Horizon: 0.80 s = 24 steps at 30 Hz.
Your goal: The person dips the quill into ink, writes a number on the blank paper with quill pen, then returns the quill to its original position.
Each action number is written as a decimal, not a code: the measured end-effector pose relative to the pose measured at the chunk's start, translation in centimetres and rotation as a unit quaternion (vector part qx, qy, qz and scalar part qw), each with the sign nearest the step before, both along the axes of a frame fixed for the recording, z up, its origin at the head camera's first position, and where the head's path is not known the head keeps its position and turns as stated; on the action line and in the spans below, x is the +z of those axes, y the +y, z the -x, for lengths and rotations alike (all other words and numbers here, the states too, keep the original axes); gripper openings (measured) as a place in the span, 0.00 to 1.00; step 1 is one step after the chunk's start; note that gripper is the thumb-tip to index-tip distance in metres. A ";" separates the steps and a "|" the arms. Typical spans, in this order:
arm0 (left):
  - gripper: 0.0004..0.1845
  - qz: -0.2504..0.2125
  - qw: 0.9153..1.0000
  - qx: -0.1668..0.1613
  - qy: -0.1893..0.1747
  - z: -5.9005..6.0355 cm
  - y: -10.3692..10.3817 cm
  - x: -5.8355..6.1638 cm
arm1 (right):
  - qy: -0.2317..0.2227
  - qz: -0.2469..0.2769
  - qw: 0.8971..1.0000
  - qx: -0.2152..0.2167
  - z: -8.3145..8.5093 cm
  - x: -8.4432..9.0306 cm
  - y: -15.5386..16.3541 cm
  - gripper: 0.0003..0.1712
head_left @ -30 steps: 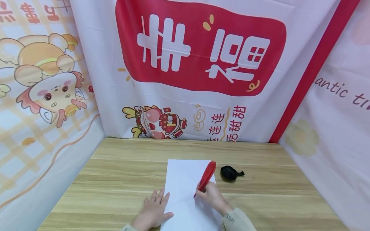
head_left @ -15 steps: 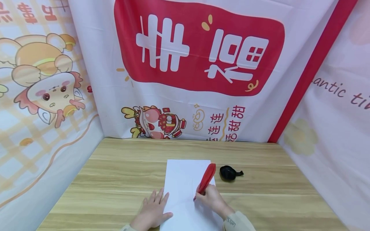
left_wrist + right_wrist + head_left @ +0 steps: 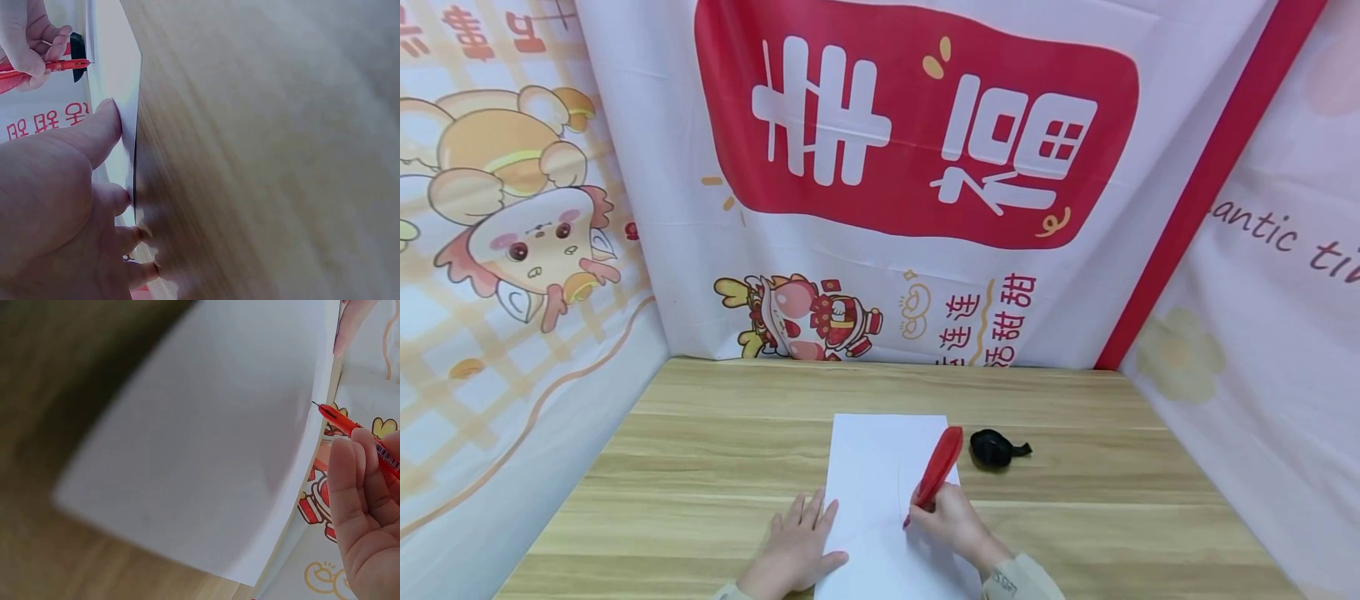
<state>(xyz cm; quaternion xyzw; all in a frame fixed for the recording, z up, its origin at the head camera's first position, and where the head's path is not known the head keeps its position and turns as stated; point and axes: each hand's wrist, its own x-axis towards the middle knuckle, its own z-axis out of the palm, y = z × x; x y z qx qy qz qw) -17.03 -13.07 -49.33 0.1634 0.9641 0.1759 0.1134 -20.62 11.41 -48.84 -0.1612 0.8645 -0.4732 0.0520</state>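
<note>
Right hand: the right hand sits at the near right of the sheet, its fingers curled round the lower shaft of a red feather pen.
Pen: the red plume slants up and away to the far right; the tip points down at the white paper, right at its surface. Whether it actually touches cannot be told from these views.
Left hand: the left hand lies flat, palm down, on the near left edge of the paper, fingers straight and spread a little, holding nothing. The thumb reaches onto the sheet; the other fingers lie partly on the desk beside it.
Paper: a single white sheet lying flat at the near middle of the wooden desk, its long side running from near to far. A faint curved line shows on it by the pen tip.
Black object: a small dark thing lies on the desk just right of the sheet's far right corner, apart from both hands. What it is cannot be told.
Backdrop: printed cloth with a red panel and cartoon figures rises behind and on both sides of the desk.
</note>
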 end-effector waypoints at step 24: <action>0.39 0.002 1.000 0.006 0.008 -0.1 0.1 -0.2 | -0.005 0.008 1.000 0.008 -1.0 -0.4 0.7 0.05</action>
